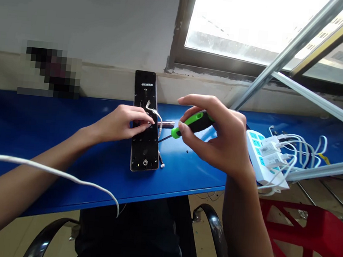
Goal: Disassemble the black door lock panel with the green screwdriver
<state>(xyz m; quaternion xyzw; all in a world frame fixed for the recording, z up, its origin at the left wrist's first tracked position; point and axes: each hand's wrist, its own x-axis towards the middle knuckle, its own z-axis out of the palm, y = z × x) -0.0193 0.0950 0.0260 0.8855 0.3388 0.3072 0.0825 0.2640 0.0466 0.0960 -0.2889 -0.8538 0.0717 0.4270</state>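
A long black lock panel (144,142) lies on the blue table (37,132), its far end toward the wall. My left hand (123,122) rests on the panel's middle, fingers pinched together near a thin white wire (156,114) that loops off the panel. My right hand (219,137) grips a green-and-black screwdriver (191,124); its metal tip points left toward the panel's right edge. A small metal spindle (166,124) sticks out beside the panel. A white plug (162,165) lies at the panel's near right corner.
A white power strip (259,157) with chargers and white cables sits at the table's right end. A red plastic stool (309,234) stands below it. Metal rails (288,51) lean by the window. A white cable (64,174) crosses my left forearm. Black chair arms (213,225) sit below.
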